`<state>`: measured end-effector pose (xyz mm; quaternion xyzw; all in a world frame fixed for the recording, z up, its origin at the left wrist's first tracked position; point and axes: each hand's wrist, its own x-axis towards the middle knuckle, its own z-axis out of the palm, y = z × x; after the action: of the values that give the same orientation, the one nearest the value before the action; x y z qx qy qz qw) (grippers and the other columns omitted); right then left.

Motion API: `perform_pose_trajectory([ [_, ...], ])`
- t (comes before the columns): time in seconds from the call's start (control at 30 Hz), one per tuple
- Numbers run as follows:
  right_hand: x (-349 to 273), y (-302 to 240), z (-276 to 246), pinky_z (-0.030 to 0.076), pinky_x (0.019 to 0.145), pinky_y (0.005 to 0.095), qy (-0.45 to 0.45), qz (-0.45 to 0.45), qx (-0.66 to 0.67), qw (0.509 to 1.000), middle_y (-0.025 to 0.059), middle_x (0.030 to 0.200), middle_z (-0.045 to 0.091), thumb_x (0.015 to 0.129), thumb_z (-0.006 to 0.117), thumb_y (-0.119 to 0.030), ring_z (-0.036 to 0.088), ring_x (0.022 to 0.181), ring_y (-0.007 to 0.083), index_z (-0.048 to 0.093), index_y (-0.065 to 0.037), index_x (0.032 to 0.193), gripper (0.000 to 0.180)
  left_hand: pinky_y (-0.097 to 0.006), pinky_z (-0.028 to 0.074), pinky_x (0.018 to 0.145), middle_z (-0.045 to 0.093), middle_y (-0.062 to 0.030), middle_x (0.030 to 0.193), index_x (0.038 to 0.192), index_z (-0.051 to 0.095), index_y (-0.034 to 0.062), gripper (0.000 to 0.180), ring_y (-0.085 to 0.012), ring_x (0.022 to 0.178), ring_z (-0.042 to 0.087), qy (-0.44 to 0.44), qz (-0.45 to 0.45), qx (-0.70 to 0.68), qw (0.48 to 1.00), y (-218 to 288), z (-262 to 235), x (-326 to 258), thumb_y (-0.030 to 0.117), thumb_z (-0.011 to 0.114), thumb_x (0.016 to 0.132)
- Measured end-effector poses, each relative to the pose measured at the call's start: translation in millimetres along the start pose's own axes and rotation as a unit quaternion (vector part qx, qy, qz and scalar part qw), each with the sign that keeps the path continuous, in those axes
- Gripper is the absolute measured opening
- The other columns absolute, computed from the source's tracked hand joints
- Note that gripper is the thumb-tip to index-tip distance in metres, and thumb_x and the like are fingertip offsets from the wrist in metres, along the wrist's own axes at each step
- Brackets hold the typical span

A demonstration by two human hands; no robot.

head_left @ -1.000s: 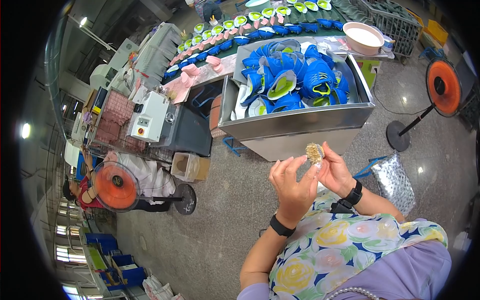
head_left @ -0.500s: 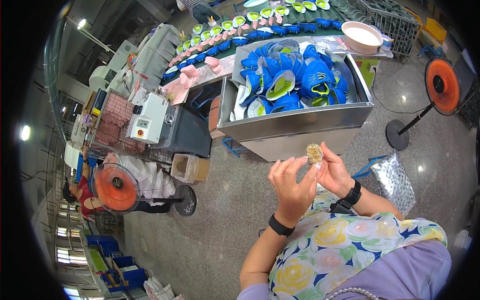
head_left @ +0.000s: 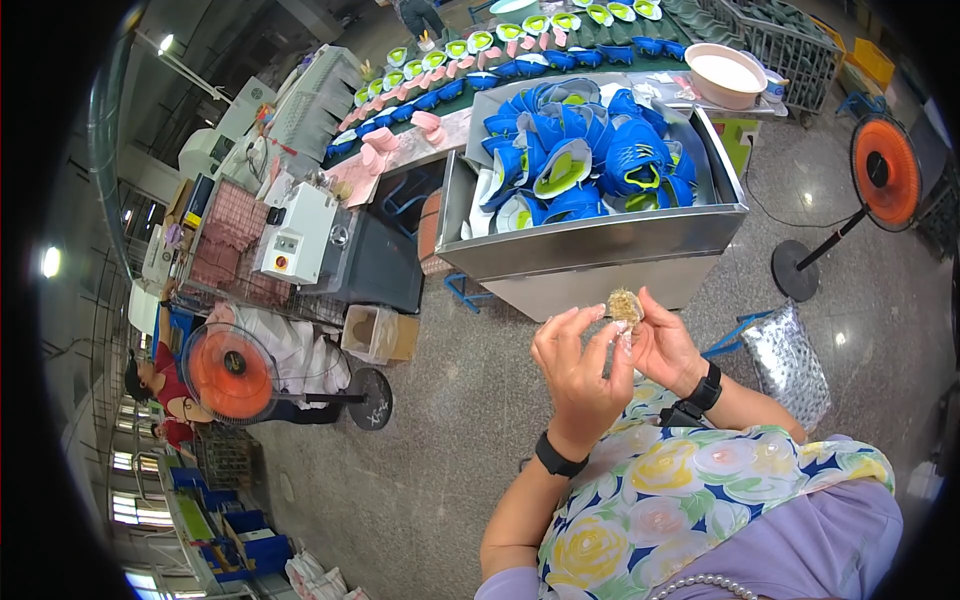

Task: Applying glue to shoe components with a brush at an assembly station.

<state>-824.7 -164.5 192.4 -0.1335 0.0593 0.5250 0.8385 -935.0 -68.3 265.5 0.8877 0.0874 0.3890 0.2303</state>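
A small brush (head_left: 624, 306) with a tuft of tan bristles is held up in front of my body, short of the metal bin. My right hand (head_left: 665, 345) grips it from the right side, thumb and fingers closed about its edge. From the left, my left hand (head_left: 580, 365) has its fingertips and thumb bent onto the brush's near left edge. Whitish residue shows on the fingertips. The brush's handle or back is hidden by the fingers. Beyond stands the metal bin (head_left: 590, 248), heaped with blue shoe uppers (head_left: 565, 165) that have lime-green linings.
Behind the bin, a long line (head_left: 460, 97) carries rows of blue and lime uppers and pink pieces. A white basin (head_left: 725, 75) stands at its right end. Orange fans (head_left: 885, 172) flank the area. A silvery wrapped seat (head_left: 787, 365) is at right; a machine (head_left: 300, 235) stands left.
The brush has tilted a little and sits slightly lower and to the left. My left fingers have shifted along its edge. In the far left background, people have moved slightly.
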Motion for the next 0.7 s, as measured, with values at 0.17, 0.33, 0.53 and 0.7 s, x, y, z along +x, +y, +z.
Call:
perform_pose_trajectory([
  [0.17,-0.6,1.9,-0.9,0.054,0.094,0.036,-0.047,0.018,0.029,0.998,0.0089,0.112,0.069,0.107,0.042,-0.038,0.067,0.102,0.0185,0.058,-0.004,0.121,0.04,-0.05,0.037,0.101,0.061,-0.0089,0.12,0.101,0.072,0.0104,0.024,-0.0336,0.116,0.05,-0.004,0.057,0.018,0.998,-0.7,-0.3,-5.5,0.01,0.07,0.077],
  [0.33,-1.4,0.9,-2.8,0.053,0.096,0.0367,-0.09,0.026,0.047,0.994,0.0102,0.116,0.067,0.106,0.043,-0.039,0.065,0.106,0.0195,0.057,-0.004,0.125,0.042,-0.054,0.036,0.101,0.06,-0.0088,0.122,0.102,0.072,0.0149,0.024,-0.0334,0.115,0.052,-0.011,0.093,0.062,0.994,-1.2,3.1,-11.7,0.013,0.07,0.078],
  [0.53,-1.2,1.2,-3.8,0.053,0.096,0.0365,-0.09,0.022,0.045,0.995,0.0097,0.116,0.067,0.106,0.044,-0.038,0.065,0.108,0.0194,0.058,-0.004,0.123,0.04,-0.053,0.036,0.101,0.059,-0.0085,0.123,0.102,0.072,0.0168,0.027,-0.0329,0.115,0.052,0.025,0.072,0.041,0.996,-0.7,2.8,-10.8,0.012,0.073,0.076],
  [0.7,-0.2,1.6,-3.3,0.053,0.094,0.0354,-0.088,0.021,0.052,0.995,0.0086,0.114,0.068,0.106,0.044,-0.038,0.065,0.106,0.0178,0.058,-0.005,0.122,0.039,-0.053,0.037,0.101,0.059,-0.0081,0.122,0.103,0.073,0.0173,0.029,-0.0324,0.115,0.051,0.002,0.106,0.094,0.99,-8.4,7.6,-15.5,0.011,0.076,0.074],
])
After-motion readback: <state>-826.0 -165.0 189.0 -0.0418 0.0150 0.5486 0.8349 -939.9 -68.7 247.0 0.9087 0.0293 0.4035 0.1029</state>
